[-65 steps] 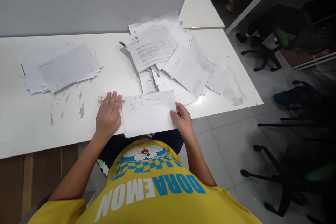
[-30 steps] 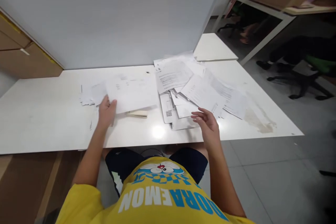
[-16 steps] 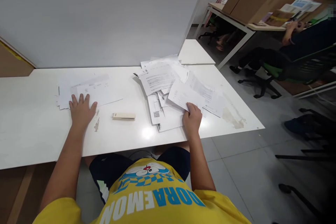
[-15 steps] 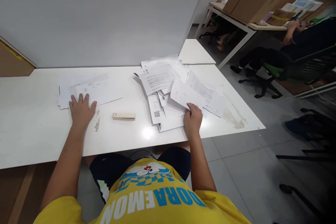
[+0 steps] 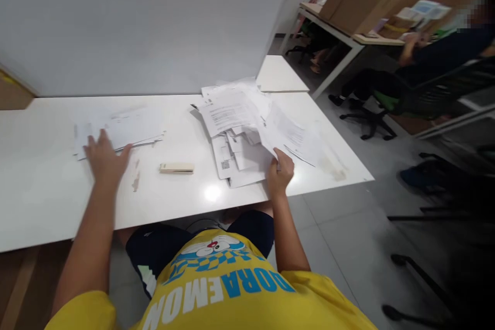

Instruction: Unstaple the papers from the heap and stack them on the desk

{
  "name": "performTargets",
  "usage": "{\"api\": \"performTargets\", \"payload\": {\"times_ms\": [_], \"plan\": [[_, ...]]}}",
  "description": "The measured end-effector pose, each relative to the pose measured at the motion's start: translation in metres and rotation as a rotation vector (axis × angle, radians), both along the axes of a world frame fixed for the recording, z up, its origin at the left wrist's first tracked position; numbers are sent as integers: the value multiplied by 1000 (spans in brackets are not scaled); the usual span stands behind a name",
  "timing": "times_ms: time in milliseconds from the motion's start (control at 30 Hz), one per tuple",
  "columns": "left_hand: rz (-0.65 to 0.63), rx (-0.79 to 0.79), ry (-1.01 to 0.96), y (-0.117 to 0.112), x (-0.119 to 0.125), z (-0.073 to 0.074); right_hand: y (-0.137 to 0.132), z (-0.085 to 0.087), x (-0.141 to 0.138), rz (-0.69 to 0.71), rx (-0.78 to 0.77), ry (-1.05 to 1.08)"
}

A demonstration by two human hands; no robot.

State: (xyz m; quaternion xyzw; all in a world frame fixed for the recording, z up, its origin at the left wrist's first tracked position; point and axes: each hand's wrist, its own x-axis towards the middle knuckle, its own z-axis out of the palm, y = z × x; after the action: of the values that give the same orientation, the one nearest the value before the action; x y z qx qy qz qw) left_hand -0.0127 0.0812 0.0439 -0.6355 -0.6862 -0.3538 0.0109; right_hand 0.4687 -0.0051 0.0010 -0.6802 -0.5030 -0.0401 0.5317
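My left hand (image 5: 105,157), a little blurred, has its fingers spread at the front edge of a low stack of white papers (image 5: 135,126). Whether it presses on them I cannot tell. On the right, my right hand (image 5: 281,171) pinches the near corner of a sheet of paper (image 5: 266,136), whose edge is lifted and bent. Under and around that sheet lies a loose, fanned pile of printed papers (image 5: 228,113), one with a QR code. Between the two piles rests a cream-coloured stapler (image 5: 177,168), touched by neither hand.
The white table (image 5: 185,134) ends in a corner at the right, and a grey partition (image 5: 147,26) stands along its back. A cardboard box (image 5: 13,92) is at the far left. Beyond, a person (image 5: 444,56) sits at another desk with cardboard boxes (image 5: 359,5).
My right hand has raised the sheet's corner, which lay flatter before. My left hand has slid slightly back and left off the papers' middle. The whole view has shifted a little.
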Motion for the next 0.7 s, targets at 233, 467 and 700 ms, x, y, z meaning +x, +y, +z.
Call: {"api": "performTargets", "payload": {"times_ms": [233, 467, 700], "plan": [[-216, 322, -20, 4, 61, 28, -9, 8, 6, -108, 239, 106], [-806, -247, 332, 64, 250, 52, -11, 3, 15, -89, 156, 7], [-647, -214, 265, 56, 250, 51, -4, 3, 17, 76, 26, -91]]}}
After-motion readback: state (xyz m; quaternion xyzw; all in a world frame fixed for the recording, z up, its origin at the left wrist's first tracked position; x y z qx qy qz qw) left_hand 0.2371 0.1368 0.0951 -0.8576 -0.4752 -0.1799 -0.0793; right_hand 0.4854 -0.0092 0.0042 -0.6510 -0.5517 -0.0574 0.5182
